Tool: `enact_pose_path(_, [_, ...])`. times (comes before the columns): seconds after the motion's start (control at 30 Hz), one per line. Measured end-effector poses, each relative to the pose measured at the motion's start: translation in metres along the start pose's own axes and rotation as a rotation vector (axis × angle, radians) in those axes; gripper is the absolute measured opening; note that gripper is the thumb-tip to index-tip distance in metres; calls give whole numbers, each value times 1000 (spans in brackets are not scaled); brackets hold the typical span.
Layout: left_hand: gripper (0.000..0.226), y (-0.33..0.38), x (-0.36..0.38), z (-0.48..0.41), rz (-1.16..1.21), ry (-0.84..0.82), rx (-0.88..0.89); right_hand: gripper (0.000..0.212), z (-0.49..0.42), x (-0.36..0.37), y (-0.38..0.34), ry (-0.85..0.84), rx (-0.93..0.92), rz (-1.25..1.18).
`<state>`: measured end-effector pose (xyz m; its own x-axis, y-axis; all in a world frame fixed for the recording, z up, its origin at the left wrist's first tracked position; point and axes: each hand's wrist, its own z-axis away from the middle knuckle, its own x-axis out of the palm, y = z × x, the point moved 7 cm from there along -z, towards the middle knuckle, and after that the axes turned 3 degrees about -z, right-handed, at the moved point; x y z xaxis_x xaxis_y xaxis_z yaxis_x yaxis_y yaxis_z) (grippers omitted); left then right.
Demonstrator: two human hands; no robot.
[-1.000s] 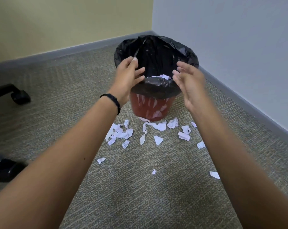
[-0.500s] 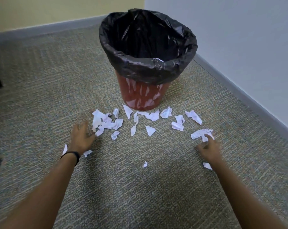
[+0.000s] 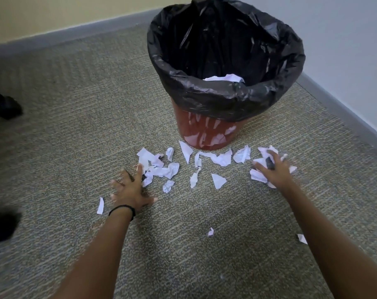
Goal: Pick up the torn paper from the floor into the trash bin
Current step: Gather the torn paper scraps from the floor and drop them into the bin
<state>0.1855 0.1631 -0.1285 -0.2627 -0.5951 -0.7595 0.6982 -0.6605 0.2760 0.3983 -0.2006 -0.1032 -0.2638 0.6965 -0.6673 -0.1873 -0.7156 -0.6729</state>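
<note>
Trash bin (image 3: 207, 134) upright, torn paper (image 3: 221, 159) scattered on carpet (image 3: 75, 100) before its base
Some scraps lie inside the bin. Left hand (image 3: 130, 190), front-left of the bin, lies spread flat, fingertips touching one heap; right hand (image 3: 274, 172), front-right, is spread over another, clasping nothing. Light scraps may slip between open fingers on lifting; small strays farther from the bin may be missed

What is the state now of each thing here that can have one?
Red plastic trash bin: upright, open, some paper inside.
Black plastic bag liner: folded over the bin's rim.
Torn white paper pieces: scattered on the grey carpet before the bin.
Left hand: fingers spread, touching the left pieces.
Right hand: resting on the right pieces, blurred.
</note>
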Motion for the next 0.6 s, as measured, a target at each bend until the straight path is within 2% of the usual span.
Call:
enact_pose_path(0.2, [121, 4, -4, -10, -48, -27, -10, 68, 6, 73, -64, -179, -262, 166])
enact_pose_path(0.37, [120, 9, -7, -6, -60, -32, -2, 77, 32, 119, -94, -319, -385, 502])
enact_pose_path(0.47, [118, 12, -9, -9, -84, -61, -3, 63, 55, 136, -104, -314, -455, 682])
enact_pose_path(0.53, [119, 17, -12, -11, -122, -77, 9, 52, 74, 145, -111, -314, -528, 725])
enact_pose_path(0.6, [118, 20, -14, -15, -165, -103, 22, 51, 86, 147, -113, -365, -574, 734])
